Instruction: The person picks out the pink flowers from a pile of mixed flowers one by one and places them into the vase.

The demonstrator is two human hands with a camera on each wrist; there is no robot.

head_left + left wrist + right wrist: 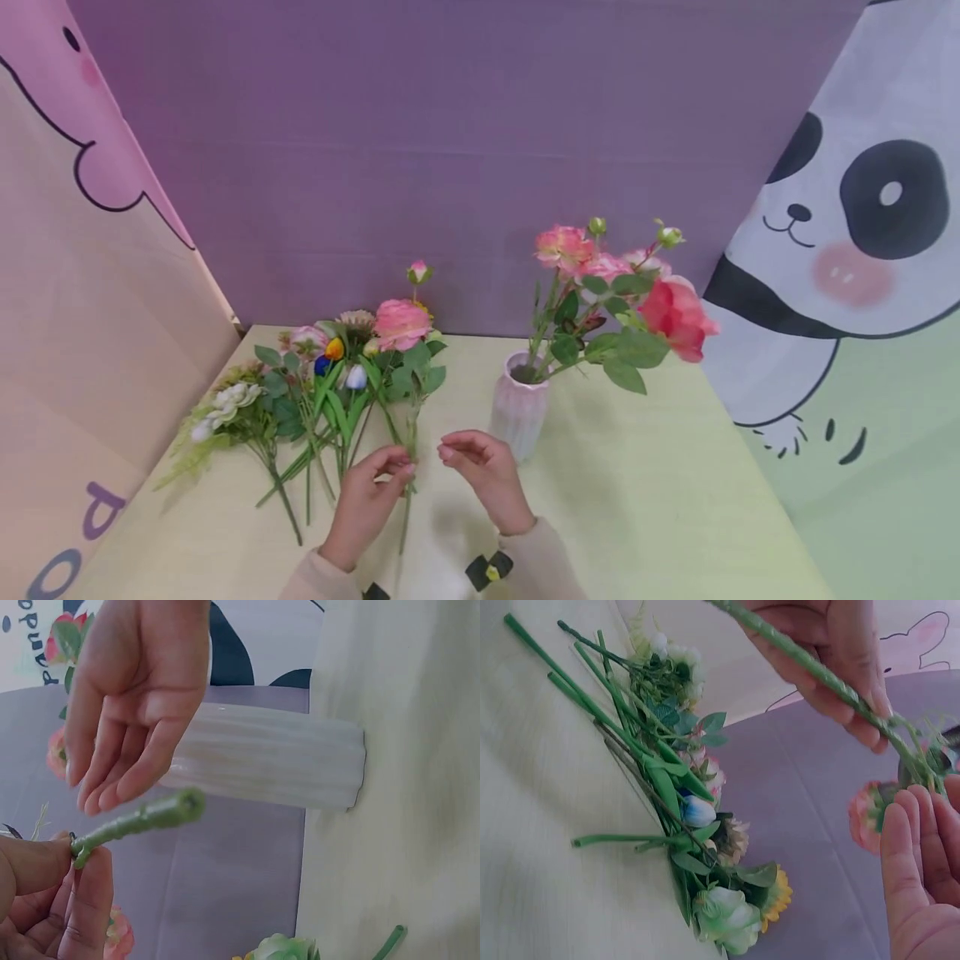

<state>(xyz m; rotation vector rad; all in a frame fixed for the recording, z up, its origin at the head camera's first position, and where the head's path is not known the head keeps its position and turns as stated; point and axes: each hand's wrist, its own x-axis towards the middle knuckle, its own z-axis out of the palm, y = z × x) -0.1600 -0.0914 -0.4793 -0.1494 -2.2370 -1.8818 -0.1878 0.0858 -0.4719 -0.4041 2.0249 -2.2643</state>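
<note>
My left hand (371,500) pinches the green stem (142,820) of an artificial pink flower between thumb and fingers. The pink bloom (403,323) stands at the top of that stem, with a bud (419,272) above it and leaves below. Just right of the stem, apart from it in the head view, my right hand (487,479) is raised with its fingers loosely bent and nothing in them. Behind the right hand stands a ribbed pink-white vase (519,408). It holds several pink and coral flowers (678,318) that lean to the right.
Several loose artificial flowers lie on the left of the pale table (645,500), among them white blooms (234,402), a blue-white tulip (356,377) and a yellow sunflower (777,900). A purple backdrop (465,150) rises behind the table. A panda-printed sheet (892,358) hangs at the right.
</note>
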